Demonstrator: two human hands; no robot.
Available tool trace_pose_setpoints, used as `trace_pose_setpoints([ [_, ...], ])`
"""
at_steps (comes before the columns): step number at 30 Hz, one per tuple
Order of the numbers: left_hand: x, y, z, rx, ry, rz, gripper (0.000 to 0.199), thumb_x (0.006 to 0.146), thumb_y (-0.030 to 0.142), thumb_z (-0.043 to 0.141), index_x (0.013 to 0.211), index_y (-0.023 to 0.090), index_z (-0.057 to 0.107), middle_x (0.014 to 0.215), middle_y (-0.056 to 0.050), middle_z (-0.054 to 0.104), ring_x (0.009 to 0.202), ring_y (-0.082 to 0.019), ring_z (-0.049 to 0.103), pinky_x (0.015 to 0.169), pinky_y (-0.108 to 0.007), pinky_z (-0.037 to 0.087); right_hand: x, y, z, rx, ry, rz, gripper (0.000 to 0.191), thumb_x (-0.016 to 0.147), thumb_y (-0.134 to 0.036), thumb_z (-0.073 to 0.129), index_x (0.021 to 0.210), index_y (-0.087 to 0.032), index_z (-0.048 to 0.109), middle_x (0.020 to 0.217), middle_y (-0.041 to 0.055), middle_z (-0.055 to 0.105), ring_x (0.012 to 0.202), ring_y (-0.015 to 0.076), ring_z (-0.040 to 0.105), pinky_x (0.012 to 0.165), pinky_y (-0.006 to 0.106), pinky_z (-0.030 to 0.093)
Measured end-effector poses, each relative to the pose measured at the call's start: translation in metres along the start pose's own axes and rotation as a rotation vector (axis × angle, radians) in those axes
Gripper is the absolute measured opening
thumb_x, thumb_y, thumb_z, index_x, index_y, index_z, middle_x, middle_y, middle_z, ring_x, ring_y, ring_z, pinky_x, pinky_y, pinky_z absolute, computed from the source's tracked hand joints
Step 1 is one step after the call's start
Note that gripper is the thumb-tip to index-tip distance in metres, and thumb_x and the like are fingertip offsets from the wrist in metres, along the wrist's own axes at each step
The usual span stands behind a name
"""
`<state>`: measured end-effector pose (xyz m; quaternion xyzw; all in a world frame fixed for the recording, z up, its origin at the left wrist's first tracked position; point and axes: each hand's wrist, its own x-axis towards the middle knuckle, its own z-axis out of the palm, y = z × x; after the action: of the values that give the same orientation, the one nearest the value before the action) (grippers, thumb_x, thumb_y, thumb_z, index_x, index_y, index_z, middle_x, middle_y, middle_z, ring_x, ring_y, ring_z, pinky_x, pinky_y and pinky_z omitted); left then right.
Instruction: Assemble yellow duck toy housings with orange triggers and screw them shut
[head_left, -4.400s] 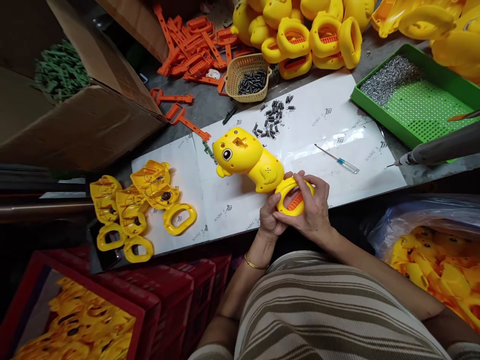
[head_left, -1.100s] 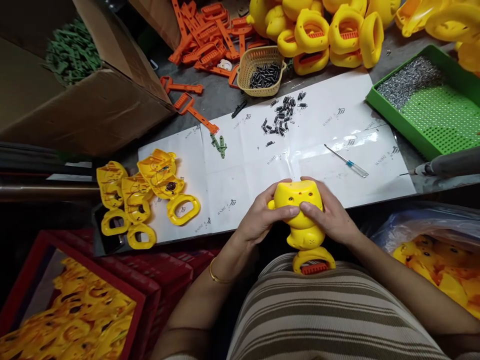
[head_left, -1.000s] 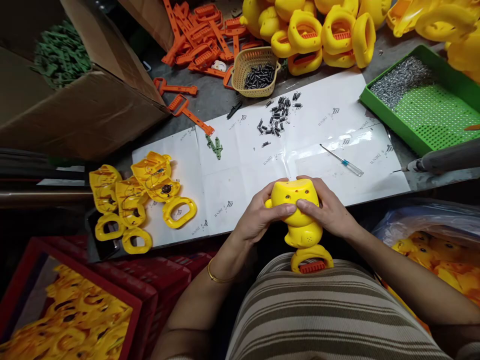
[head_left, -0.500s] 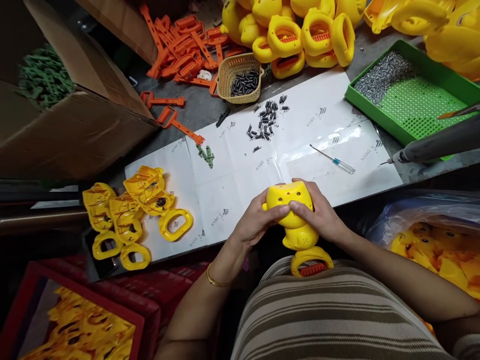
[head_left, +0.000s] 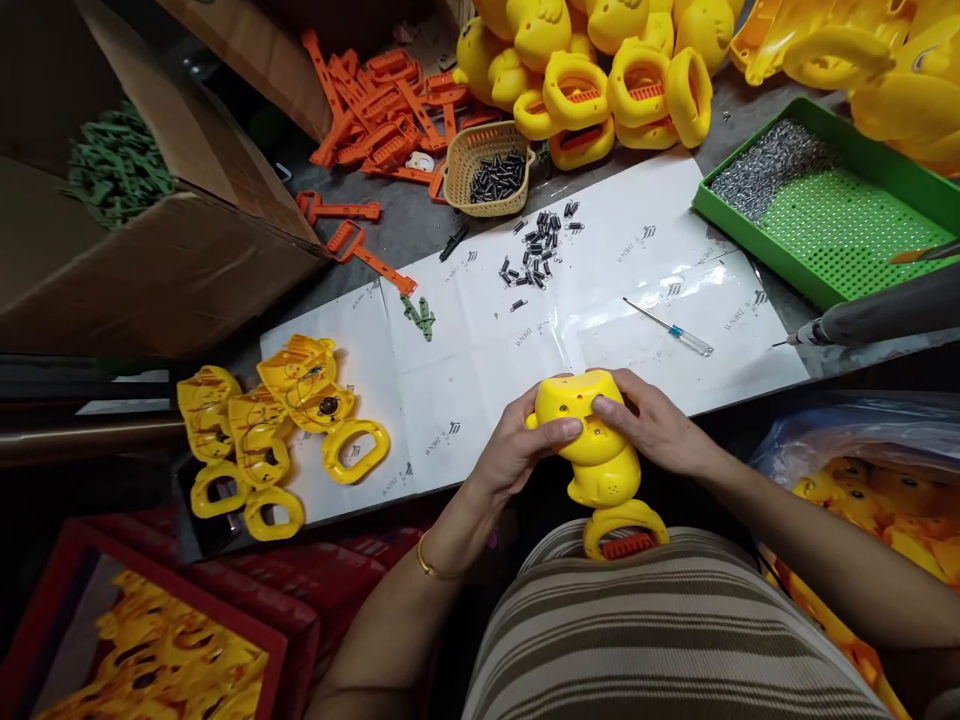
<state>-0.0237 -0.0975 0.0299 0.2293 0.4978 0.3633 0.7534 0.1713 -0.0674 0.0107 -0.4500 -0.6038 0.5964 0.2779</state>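
Note:
Both hands grip a yellow plastic toy (head_left: 602,472) at the table's front edge, close to my body. It has a rounded head, a small body and a ring handle with an orange trigger (head_left: 628,546) at the bottom. My left hand (head_left: 523,440) wraps the left side of the head, thumb lying across it. On the right side, my right hand (head_left: 652,420) holds the head with its thumb near the top. A small rectangular opening shows between the thumbs; what is inside is too small to tell. The hidden fingers curl behind the toy.
A screwdriver (head_left: 675,328) and loose springs (head_left: 536,250) lie on the white sheet. Yellow half shells (head_left: 271,425) sit at left. A wicker basket (head_left: 455,180) of springs, a green tray (head_left: 802,285) of screws and a power driver (head_left: 862,318) stand farther off.
My right thumb has shifted up and right from the middle of the toy's head, uncovering the rectangular opening. Both hands still hold the toy; the view has moved slightly.

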Motion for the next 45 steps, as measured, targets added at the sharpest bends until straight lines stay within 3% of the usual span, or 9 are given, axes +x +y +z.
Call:
trace_pose_setpoints([
  [4, 0.005, 0.000, -0.005, -0.031, 0.010, -0.064, 0.057, 0.065, 0.032, 0.084, 0.117, 0.018, 0.065, 0.102, -0.007, 0.073, 0.092, -0.024, 0.069, 0.080, -0.031, 0.054, 0.019, 0.019, -0.042, -0.579, 0.387, -0.207, 0.048, 0.094, -0.055, 0.050, 0.123, -0.020, 0.066, 0.110, 0.0127, 0.064, 0.109, 0.0304, 0.056, 0.089, 0.045, 0.048],
  [6, 0.006, 0.000, -0.006, -0.038, 0.013, -0.079, 0.057, 0.065, 0.032, 0.085, 0.116, 0.017, 0.065, 0.101, -0.007, 0.073, 0.091, -0.023, 0.069, 0.078, -0.030, 0.054, 0.028, 0.034, -0.058, -0.832, 0.467, -0.221, 0.043, 0.091, -0.050, 0.056, 0.120, -0.020, 0.067, 0.111, 0.0133, 0.063, 0.107, 0.0321, 0.054, 0.089, 0.047, 0.047],
  [11, 0.007, 0.002, -0.006, -0.033, -0.004, -0.094, 0.060, 0.066, 0.034, 0.084, 0.120, 0.018, 0.063, 0.105, -0.008, 0.074, 0.092, -0.024, 0.070, 0.073, -0.029, 0.054, 0.031, 0.040, -0.068, -0.965, 0.448, -0.236, 0.028, 0.098, -0.034, 0.045, 0.101, -0.019, 0.069, 0.096, 0.0112, 0.066, 0.091, 0.0272, 0.060, 0.079, 0.041, 0.049],
  [16, 0.009, 0.003, -0.005, -0.042, -0.013, -0.117, 0.060, 0.066, 0.033, 0.084, 0.120, 0.018, 0.064, 0.106, -0.009, 0.073, 0.090, -0.024, 0.069, 0.076, -0.032, 0.055, -0.002, -0.016, -0.065, -0.768, 0.135, -0.419, 0.022, 0.097, -0.030, 0.048, 0.106, -0.023, 0.067, 0.091, 0.0057, 0.070, 0.074, 0.0169, 0.065, 0.063, 0.029, 0.048],
  [21, 0.010, 0.004, -0.001, -0.047, 0.030, -0.120, 0.056, 0.063, 0.033, 0.086, 0.113, 0.017, 0.066, 0.100, -0.007, 0.073, 0.085, -0.021, 0.068, 0.075, -0.030, 0.054, -0.022, -0.049, -0.064, -0.985, 0.033, -0.527, 0.024, 0.096, -0.028, 0.050, 0.108, -0.026, 0.071, 0.085, 0.0019, 0.072, 0.063, 0.0126, 0.063, 0.049, 0.027, 0.036],
  [29, 0.007, 0.009, 0.007, 0.011, 0.062, -0.120, 0.055, 0.065, 0.034, 0.085, 0.113, 0.017, 0.066, 0.097, -0.006, 0.071, 0.084, -0.020, 0.066, 0.073, -0.031, 0.055, -0.016, -0.073, -0.059, -1.328, -0.067, -0.526, 0.019, 0.090, -0.019, 0.051, 0.088, -0.023, 0.070, 0.073, 0.0027, 0.067, 0.048, 0.0121, 0.050, 0.043, 0.031, 0.014],
  [33, 0.006, 0.008, 0.011, 0.046, 0.069, -0.097, 0.052, 0.066, 0.035, 0.085, 0.108, 0.015, 0.064, 0.095, -0.005, 0.068, 0.082, -0.018, 0.064, 0.071, -0.028, 0.054, -0.012, -0.097, -0.048, -1.383, -0.175, -0.544, 0.021, 0.080, -0.006, 0.053, 0.068, -0.020, 0.063, 0.065, 0.0054, 0.061, 0.051, 0.0155, 0.052, 0.045, 0.033, 0.012],
  [38, 0.005, 0.008, 0.014, 0.070, 0.084, -0.063, 0.047, 0.065, 0.035, 0.086, 0.102, 0.015, 0.064, 0.088, -0.002, 0.065, 0.075, -0.013, 0.061, 0.065, -0.023, 0.051, -0.006, -0.119, -0.033, -1.470, -0.287, -0.517, 0.022, 0.074, -0.004, 0.056, 0.061, -0.020, 0.064, 0.061, 0.0081, 0.059, 0.050, 0.0177, 0.052, 0.045, 0.032, 0.011],
  [45, 0.007, 0.008, 0.010, 0.026, 0.027, -0.098, 0.048, 0.066, 0.035, 0.085, 0.105, 0.015, 0.065, 0.095, -0.005, 0.069, 0.083, -0.018, 0.065, 0.072, -0.029, 0.054, -0.013, -0.127, -0.053, -1.545, -0.152, -0.457, 0.015, 0.075, -0.009, 0.058, 0.075, -0.021, 0.067, 0.068, 0.0023, 0.064, 0.047, 0.0138, 0.050, 0.043, 0.028, 0.008],
])
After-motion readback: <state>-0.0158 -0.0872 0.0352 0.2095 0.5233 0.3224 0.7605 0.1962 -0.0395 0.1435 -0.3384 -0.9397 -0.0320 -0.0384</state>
